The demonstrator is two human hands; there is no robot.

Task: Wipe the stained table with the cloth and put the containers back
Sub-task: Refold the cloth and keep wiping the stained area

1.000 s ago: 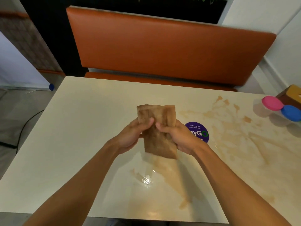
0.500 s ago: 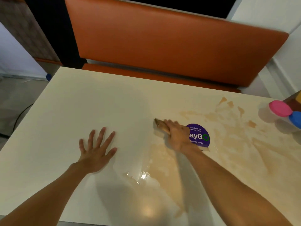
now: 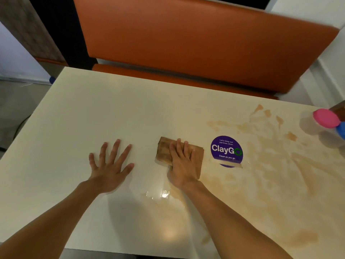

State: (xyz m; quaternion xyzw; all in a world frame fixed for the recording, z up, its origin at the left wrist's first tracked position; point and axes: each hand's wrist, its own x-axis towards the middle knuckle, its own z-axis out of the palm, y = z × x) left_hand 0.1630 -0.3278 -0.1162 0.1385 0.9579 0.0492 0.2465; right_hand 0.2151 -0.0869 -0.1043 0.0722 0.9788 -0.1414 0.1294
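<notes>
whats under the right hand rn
A folded, stained brown cloth lies under the right hand, whose flat fingers press it onto the table. Parts of the cloth show on both sides of the hand. Whether the table beneath the cloth is stained cannot be seen.

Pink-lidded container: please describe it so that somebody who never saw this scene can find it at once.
Start at the cream table before the orange bench and follow its stained half to the right. There, beyond the purple sticker, stands the pink-lidded container, a translucent tub. Only its lid is pink; the blue lid beside it belongs to another tub.
</notes>
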